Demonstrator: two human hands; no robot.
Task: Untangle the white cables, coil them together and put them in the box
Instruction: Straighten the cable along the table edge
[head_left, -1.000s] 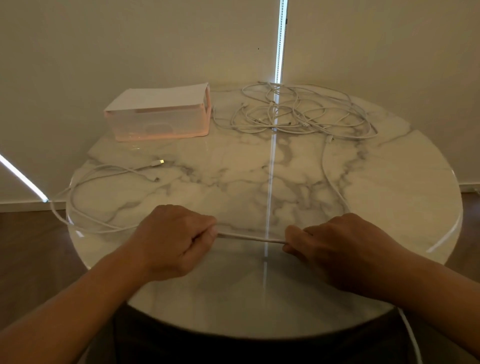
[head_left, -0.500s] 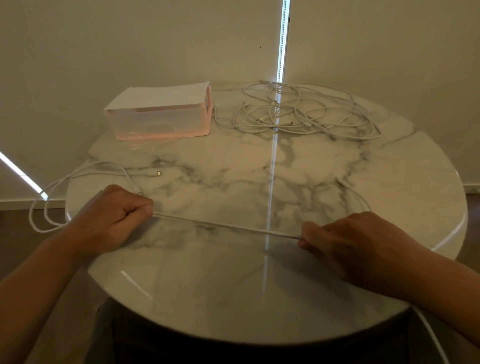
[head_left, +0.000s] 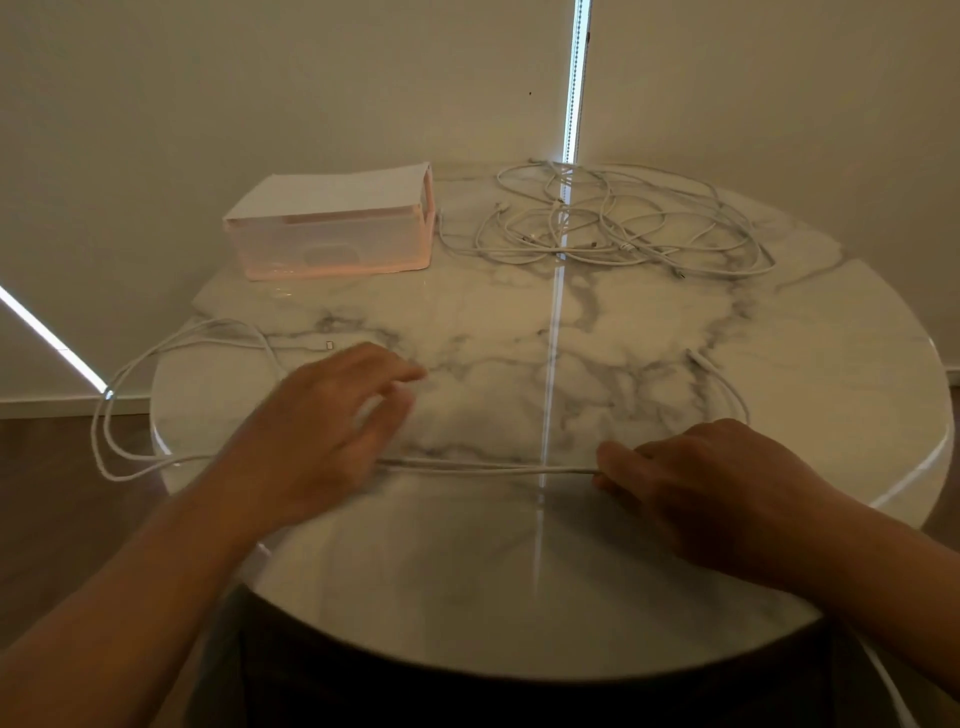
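One white cable lies stretched across the near part of the round marble table. My right hand pinches its right part, fingers curled round it. My left hand hovers over the cable's left part with fingers spread and blurred, holding nothing. Left of that hand the cable loops off the table's left edge, and its plug end lies on the top. A tangled heap of white cables sits at the back of the table. The translucent pink box stands at the back left.
Beige walls close in right behind the table, with a bright vertical slit of light at the corner. Dark wood floor shows to the left. A cable hangs down past the table's near right edge.
My left hand has let go of the cable, opened, and swung right toward the middle. The right hand has kept its grip and barely moved. The stretched cable now lies lower and flatter.
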